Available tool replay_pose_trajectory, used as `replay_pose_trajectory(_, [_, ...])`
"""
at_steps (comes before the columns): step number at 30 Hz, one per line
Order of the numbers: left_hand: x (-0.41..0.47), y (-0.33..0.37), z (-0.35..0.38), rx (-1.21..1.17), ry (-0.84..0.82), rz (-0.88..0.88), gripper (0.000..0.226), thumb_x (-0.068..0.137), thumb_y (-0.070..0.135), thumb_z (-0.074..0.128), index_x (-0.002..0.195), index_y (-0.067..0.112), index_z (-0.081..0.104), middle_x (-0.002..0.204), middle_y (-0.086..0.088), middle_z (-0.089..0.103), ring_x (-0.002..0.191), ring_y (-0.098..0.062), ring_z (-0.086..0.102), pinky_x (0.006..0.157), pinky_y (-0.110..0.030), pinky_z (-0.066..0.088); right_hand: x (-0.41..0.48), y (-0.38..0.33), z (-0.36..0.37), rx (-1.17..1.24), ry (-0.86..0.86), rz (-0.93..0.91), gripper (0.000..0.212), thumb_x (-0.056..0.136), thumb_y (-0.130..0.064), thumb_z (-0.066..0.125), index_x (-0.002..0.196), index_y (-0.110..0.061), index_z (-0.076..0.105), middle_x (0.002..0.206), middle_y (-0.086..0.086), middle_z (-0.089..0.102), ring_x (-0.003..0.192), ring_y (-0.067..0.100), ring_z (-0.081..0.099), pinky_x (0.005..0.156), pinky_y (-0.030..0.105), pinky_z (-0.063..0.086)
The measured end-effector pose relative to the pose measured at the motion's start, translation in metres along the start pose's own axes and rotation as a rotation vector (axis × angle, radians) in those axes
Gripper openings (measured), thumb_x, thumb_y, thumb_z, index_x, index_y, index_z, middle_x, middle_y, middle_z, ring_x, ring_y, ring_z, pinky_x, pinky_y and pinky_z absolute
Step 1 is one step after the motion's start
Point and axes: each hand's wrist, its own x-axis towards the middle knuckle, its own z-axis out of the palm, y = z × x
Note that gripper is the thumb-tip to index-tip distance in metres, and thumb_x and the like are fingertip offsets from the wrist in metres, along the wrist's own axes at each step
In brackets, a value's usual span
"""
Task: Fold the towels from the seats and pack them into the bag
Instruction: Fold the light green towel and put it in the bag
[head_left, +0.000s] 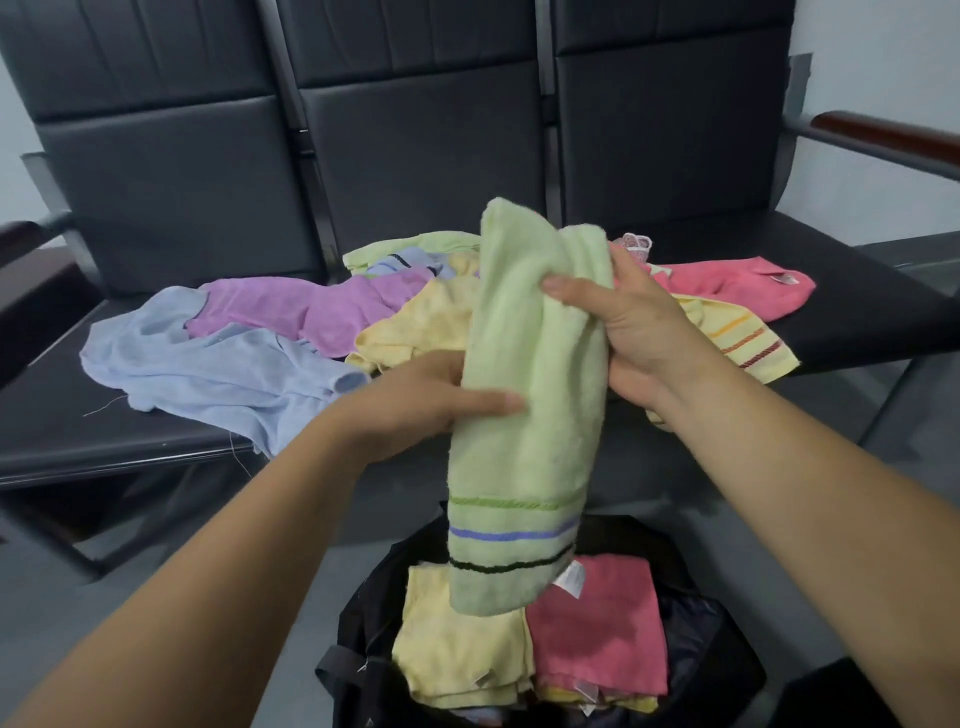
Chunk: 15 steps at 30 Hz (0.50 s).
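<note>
1. Holding a pale green terry towel with green, violet and black stripes (540, 441) upright, the left grip (431, 400) clasps its lower middle with the thumb across the front. The right grip (639, 332) clasps the upper part from the other side.
2. Its striped end hangs just above the open black fabric bag (363, 613) on the floor, where a folded yellow towel (462, 649) and a folded pink towel (597, 623) lie side by side.
3. The towel looks light, soft and limp. It is neither slippery nor fragile, but is likely to sag and open wherever it is unsupported.
4. The best hold is probably across the full width, pinching all layers together so the fold keeps.
5. Loose towels, among them a crumpled light blue towel (208, 364), lie on the black padded seats (104, 441).
</note>
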Motion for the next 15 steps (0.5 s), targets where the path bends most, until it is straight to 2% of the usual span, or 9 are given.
replay_pose_trajectory(2, [-0.002, -0.005, 0.007, -0.119, -0.045, -0.006, 0.042, 0.083, 0.019, 0.075, 0.123, 0.007, 0.068, 0.123, -0.009, 0.073, 0.116, -0.026, 0.069, 0.100, -0.037, 0.055, 0.004, 0.001, -0.007, 0.017, 0.088, 0.065, 0.045, 0.084, -0.001, 0.076, 0.126, -0.009, 0.062, 0.113, 0.016, 0.075, 0.099, 0.031, 0.075, 0.081, 0.044, 0.062])
replay_pose_trajectory(4, [-0.001, -0.005, 0.013, -0.327, -0.018, 0.036, 0.041, 0.087, 0.014, 0.072, 0.126, 0.004, 0.065, 0.125, -0.014, 0.071, 0.117, -0.030, 0.068, 0.098, -0.039, 0.057, 0.007, 0.001, -0.014, 0.007, 0.149, 0.164, 0.037, 0.088, -0.009, 0.074, 0.125, -0.005, 0.066, 0.102, 0.013, 0.077, 0.092, 0.027, 0.076, 0.076, 0.038, 0.062])
replay_pose_trajectory(6, [0.000, 0.001, 0.017, -0.480, 0.069, 0.059, 0.042, 0.086, 0.017, 0.073, 0.126, 0.005, 0.066, 0.122, -0.016, 0.072, 0.110, -0.030, 0.071, 0.094, -0.041, 0.059, 0.007, 0.000, -0.020, 0.022, 0.086, 0.294, 0.024, 0.095, -0.021, 0.065, 0.111, -0.007, 0.074, 0.095, 0.008, 0.077, 0.087, 0.022, 0.074, 0.074, 0.031, 0.062])
replay_pose_trajectory(9, [0.002, 0.008, 0.018, -0.667, 0.190, 0.082, 0.045, 0.081, 0.027, 0.069, 0.120, 0.006, 0.070, 0.117, -0.015, 0.074, 0.104, -0.028, 0.073, 0.090, -0.043, 0.059, 0.003, 0.000, -0.027, 0.023, -0.092, 0.340, 0.034, 0.100, -0.032, 0.053, 0.094, -0.017, 0.083, 0.101, 0.005, 0.077, 0.091, 0.019, 0.075, 0.081, 0.030, 0.061])
replay_pose_trajectory(12, [0.003, 0.010, 0.011, -0.792, 0.257, 0.106, 0.050, 0.089, 0.032, 0.065, 0.131, 0.005, 0.065, 0.127, -0.015, 0.070, 0.117, -0.030, 0.069, 0.098, -0.045, 0.056, 0.000, 0.002, -0.031, -0.010, -0.226, 0.330, 0.030, 0.097, -0.031, 0.058, 0.117, -0.018, 0.077, 0.120, 0.007, 0.074, 0.108, 0.022, 0.071, 0.096, 0.037, 0.057])
replay_pose_trajectory(15, [0.003, 0.010, 0.002, -0.830, 0.263, 0.131, 0.051, 0.092, 0.030, 0.063, 0.135, 0.004, 0.061, 0.130, -0.016, 0.069, 0.118, -0.032, 0.068, 0.096, -0.048, 0.057, 0.003, 0.005, -0.036, -0.070, -0.264, 0.295, 0.044, 0.086, -0.015, 0.067, 0.130, -0.018, 0.065, 0.127, 0.010, 0.071, 0.114, 0.026, 0.070, 0.094, 0.040, 0.059])
